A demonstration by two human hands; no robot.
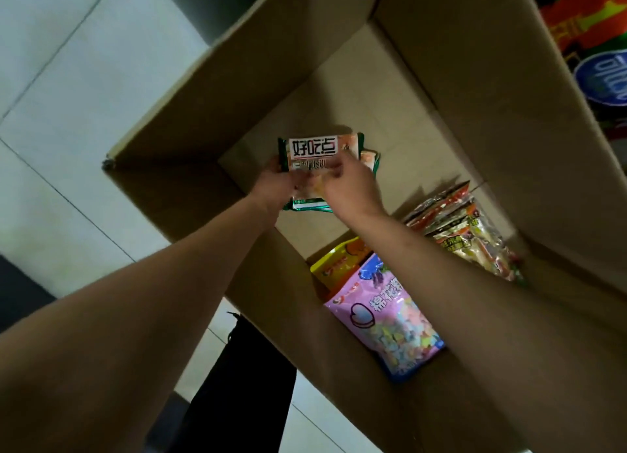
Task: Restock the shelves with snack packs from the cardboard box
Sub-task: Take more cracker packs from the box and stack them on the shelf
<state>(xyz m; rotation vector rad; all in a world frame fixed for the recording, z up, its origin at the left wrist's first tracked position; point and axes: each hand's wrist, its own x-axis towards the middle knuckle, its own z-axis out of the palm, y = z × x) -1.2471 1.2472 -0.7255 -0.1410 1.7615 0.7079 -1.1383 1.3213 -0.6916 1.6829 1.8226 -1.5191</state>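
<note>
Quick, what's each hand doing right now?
Left hand: fingers grip the green-edged snack pack.
Right hand: fingers pinch the same pack.

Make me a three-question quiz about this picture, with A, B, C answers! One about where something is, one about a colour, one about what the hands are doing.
1. Where is the pink bag?
A. On the floor
B. Inside the cardboard box
C. On a chair

2. What colour edges the held pack?
A. Green
B. Blue
C. Black

3. What are the hands doing?
A. Hanging idle
B. Tearing the box
C. Both holding the pack

Answers:
1 B, the pink bag lies on the box's bottom beside a yellow bag.
2 A, green trim shows at the pack's ends.
3 C, the left hand and right hand both grip the pack over the box.
</note>
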